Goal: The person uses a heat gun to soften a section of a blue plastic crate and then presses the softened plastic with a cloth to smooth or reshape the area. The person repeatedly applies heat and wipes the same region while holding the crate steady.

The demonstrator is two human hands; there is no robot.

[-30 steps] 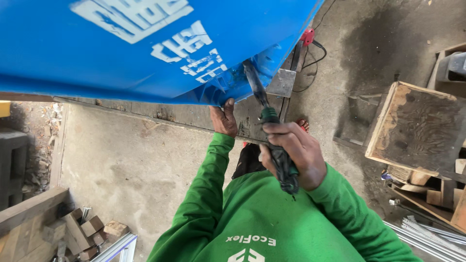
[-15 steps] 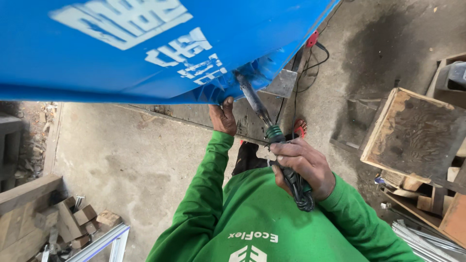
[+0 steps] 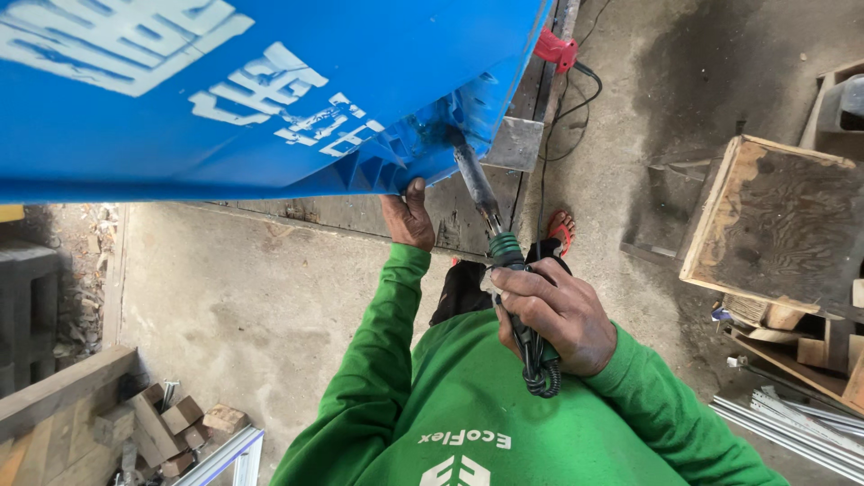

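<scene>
I am gripping a soldering iron [image 3: 504, 270] in my right hand [image 3: 553, 315], fingers wrapped tight around its dark handle, with the coiled black cord bunching just below my palm. The iron has a green collar above the grip and a long grey metal barrel, scorched dark near the end. Its tip is touching the lower corner of the big blue plastic drum [image 3: 270, 90], beside a scuffed, roughened patch and white lettering. My left hand [image 3: 409, 216] is pressing up against the drum's ribbed bottom edge; whether its fingers are curling round that edge, I cannot tell. Wooden crates [image 3: 774, 225] are sitting on the concrete floor [image 3: 225, 297] off to my right.
</scene>
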